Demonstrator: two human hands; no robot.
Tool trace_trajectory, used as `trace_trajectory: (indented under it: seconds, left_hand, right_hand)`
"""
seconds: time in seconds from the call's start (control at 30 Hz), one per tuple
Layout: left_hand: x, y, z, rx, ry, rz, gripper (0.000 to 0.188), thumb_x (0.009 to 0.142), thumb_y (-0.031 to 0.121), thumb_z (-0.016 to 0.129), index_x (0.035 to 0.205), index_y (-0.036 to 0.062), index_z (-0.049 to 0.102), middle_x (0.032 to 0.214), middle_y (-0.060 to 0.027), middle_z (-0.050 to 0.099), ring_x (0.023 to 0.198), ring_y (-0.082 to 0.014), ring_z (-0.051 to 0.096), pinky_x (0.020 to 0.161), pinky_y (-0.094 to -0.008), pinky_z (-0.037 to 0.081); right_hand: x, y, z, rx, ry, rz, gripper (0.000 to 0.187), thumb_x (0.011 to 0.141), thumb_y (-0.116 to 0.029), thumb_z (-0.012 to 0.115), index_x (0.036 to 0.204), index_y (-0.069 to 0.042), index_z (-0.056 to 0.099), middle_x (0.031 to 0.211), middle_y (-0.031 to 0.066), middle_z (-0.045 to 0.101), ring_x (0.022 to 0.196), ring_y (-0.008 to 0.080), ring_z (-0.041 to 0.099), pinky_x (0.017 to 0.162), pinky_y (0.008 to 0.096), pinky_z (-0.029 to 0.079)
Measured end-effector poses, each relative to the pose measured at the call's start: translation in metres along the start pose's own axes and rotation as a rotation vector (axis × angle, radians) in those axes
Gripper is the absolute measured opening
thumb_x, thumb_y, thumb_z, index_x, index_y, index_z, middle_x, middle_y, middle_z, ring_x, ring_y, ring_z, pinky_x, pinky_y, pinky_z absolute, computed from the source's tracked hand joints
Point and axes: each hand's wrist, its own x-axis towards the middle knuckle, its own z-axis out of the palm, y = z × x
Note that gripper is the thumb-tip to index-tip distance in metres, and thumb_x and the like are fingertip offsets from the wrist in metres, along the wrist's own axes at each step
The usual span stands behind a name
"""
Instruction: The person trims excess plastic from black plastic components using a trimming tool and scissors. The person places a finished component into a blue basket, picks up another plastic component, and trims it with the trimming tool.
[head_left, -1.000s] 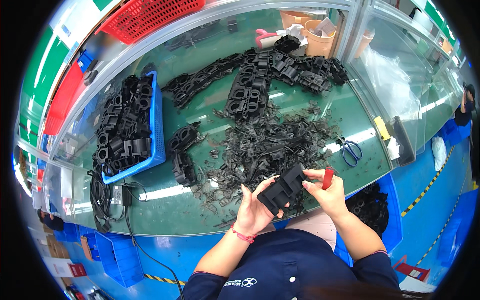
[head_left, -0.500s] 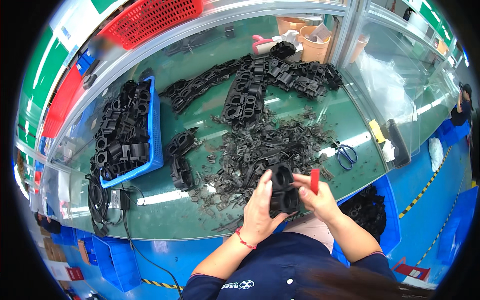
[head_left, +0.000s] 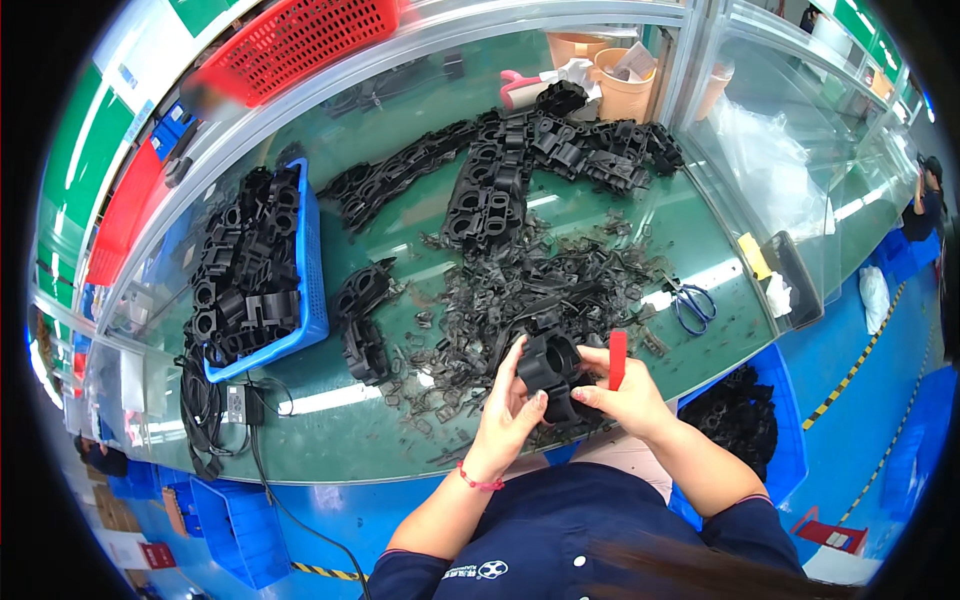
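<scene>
A black moulded plastic part point(head_left: 548, 362) with round openings is held above the near edge of the green table. My left hand point(head_left: 503, 420) grips its left side, with the thumb across the near face. A red strip-like handle point(head_left: 618, 360) sticks up from my right hand point(head_left: 632, 402), whose fingers are closed round it; the tool's working end is hidden. That hand's thumb and fingertips also touch the right side of the part. Beyond both hands lies a heap of black plastic scraps point(head_left: 530, 290).
Similar black parts point(head_left: 490, 190) are piled toward the back. Others fill a blue basket point(head_left: 314, 270) at the left. Blue-handled scissors point(head_left: 694, 308) lie at the right. Below the table's right edge stands a blue bin point(head_left: 790, 440). A cable with a power box point(head_left: 240, 403) runs off the near left edge.
The black part has been turned and tilted in my hands, so its round opening now faces up more. My left thumb has come up onto its near face. The red handle shifted slightly left.
</scene>
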Motion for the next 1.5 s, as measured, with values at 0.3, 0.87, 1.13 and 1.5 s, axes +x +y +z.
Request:
trace_trajectory:
  seconds: [0.3,0.87,1.13,1.5]
  left_hand:
    - [0.002,-0.014,0.002,-0.641,-0.067,-0.045,0.061,0.086,0.033,0.058,0.135,0.0086,0.030,0.129,-0.0123,0.043,0.116,-0.0213,0.045,0.100,-0.0364,0.036]
    - [-0.006,-0.024,0.009,-0.238,0.000,0.136,0.067,0.080,0.001,0.063,0.136,0.0064,0.027,0.129,-0.0096,0.040,0.118,-0.0195,0.042,0.093,-0.0339,0.043]
    - [-0.009,-0.029,0.002,-0.620,-0.115,-0.053,0.067,0.079,0.006,0.066,0.135,0.0070,0.028,0.128,-0.0092,0.043,0.117,-0.0213,0.046,0.096,-0.0360,0.042]
    - [-0.010,0.015,-0.048,-0.353,0.036,0.188,0.067,0.076,0.002,0.067,0.132,0.0085,0.031,0.124,-0.0096,0.048,0.112,-0.0205,0.049,0.091,-0.0347,0.044]
  right_hand:
    - [-0.008,-0.022,0.009,-0.294,-0.057,-0.258,0.039,0.083,-0.008,0.062,0.119,0.003,0.053,0.115,0.0101,0.053,0.063,0.0022,0.046,0.060,0.0182,0.040]
    - [-0.013,-0.004,0.001,-0.048,0.020,-0.050,0.053,0.080,-0.007,0.065,0.126,0.008,0.042,0.115,0.0156,0.055,0.096,0.0123,0.054,0.073,0.0221,0.047]
    - [-0.021,-0.014,0.019,-0.213,0.000,-0.215,0.054,0.074,0.005,0.067,0.124,0.005,0.046,0.125,0.0143,0.045,0.110,0.0166,0.048,0.091,0.0294,0.042]
    - [-0.021,-0.017,0.014,-0.391,0.035,-0.401,0.050,0.074,-0.010,0.072,0.120,-0.003,0.053,0.126,0.0124,0.049,0.062,-0.0002,0.041,0.048,0.0141,0.029]
